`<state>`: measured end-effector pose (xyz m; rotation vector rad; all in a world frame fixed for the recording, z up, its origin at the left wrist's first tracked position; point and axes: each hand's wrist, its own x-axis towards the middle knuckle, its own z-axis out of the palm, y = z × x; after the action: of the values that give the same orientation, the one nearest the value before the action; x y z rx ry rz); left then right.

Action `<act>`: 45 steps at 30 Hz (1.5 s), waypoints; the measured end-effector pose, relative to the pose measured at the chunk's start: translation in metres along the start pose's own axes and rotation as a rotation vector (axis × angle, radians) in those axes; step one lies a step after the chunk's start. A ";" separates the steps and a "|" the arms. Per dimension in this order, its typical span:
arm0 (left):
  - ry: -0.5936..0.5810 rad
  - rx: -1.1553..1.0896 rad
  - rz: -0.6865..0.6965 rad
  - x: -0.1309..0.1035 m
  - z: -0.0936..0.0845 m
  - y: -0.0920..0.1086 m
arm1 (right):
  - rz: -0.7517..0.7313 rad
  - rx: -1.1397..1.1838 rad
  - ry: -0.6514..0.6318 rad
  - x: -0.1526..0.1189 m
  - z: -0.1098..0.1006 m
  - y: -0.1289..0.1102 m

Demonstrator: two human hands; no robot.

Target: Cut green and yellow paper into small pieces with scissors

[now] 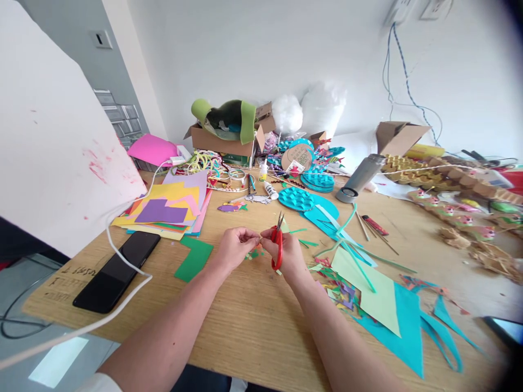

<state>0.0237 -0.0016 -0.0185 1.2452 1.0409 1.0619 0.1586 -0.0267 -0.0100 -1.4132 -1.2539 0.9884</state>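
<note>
My left hand (238, 245) and my right hand (286, 251) meet over the middle of the wooden table. Red-handled scissors (277, 247) hang on my right hand, blades pointing away from me. The fingertips of both hands pinch together at something too small to make out. Small green and orange scraps (254, 254) lie just beneath the fingertips. Left of my left hand is a piece of green paper (193, 259). Beyond the hands lies a purple paper fish (231, 207) beside a white one (258, 199).
A black phone (117, 272) with a white cable lies at the left, near stacked coloured paper (163, 204). At the right are light green paper (371, 286), blue sheets and scraps. A metal flask (361, 178) lies tilted farther back, near glue bottles and boxes.
</note>
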 end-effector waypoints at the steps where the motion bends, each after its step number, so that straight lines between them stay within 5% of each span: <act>1: 0.005 0.000 -0.004 0.000 0.000 0.000 | 0.016 0.049 0.007 0.000 0.000 -0.001; 5: 0.026 -0.118 -0.057 -0.001 0.000 0.001 | 0.326 0.522 -0.019 0.000 -0.007 -0.007; 9: 0.020 -0.294 -0.121 0.000 -0.002 0.002 | 0.581 0.689 -0.243 0.000 -0.012 -0.009; 16: 0.056 -0.445 -0.133 0.001 -0.007 0.007 | 0.116 -0.016 -0.166 -0.007 0.000 -0.006; 25: 0.047 -0.543 -0.112 -0.003 -0.006 0.014 | -0.099 -0.472 -0.183 -0.013 0.004 -0.004; 45: 0.036 -0.606 -0.143 -0.008 -0.001 0.016 | -0.008 -0.262 -0.304 -0.014 0.007 0.001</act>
<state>0.0205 -0.0087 -0.0020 0.6552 0.7385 1.1741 0.1505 -0.0393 -0.0124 -1.4913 -1.6605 1.0935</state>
